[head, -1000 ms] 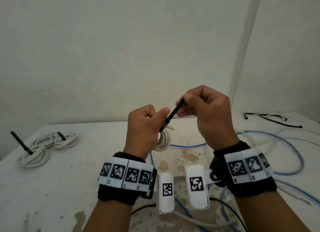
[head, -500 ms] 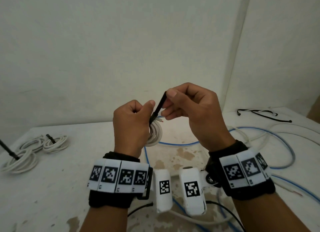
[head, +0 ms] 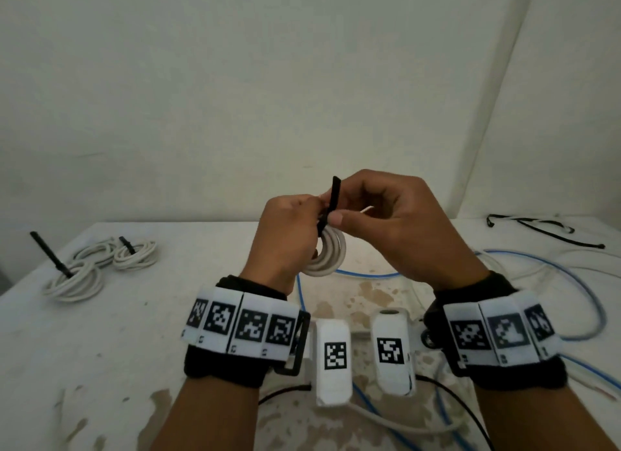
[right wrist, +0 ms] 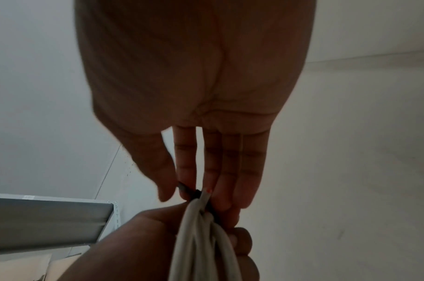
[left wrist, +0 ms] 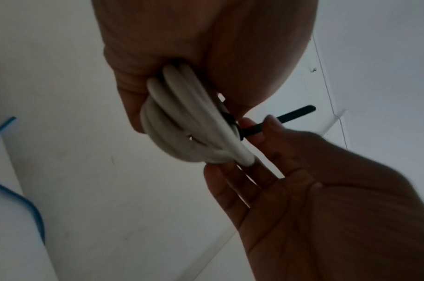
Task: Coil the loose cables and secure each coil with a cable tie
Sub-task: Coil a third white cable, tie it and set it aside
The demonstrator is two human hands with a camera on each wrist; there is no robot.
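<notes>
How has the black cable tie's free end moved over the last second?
Yes. The black cable tie now stands nearly upright against the wall, where it earlier slanted right; the right hand pinches it.

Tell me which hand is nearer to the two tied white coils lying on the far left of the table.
Left. The left hand is raised over the table's middle, on the tied coils' side; the right hand is beyond it, farther right. Neither touches them.

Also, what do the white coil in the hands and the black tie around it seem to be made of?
White coil: it looks like a cable in a smooth plastic or rubber sheath with a soft sheen, bending in round loops.
Black tie: a thin flat matte strip, probably nylon plastic; its free end stands stiffly upright. Neither material is certain by look.
</notes>
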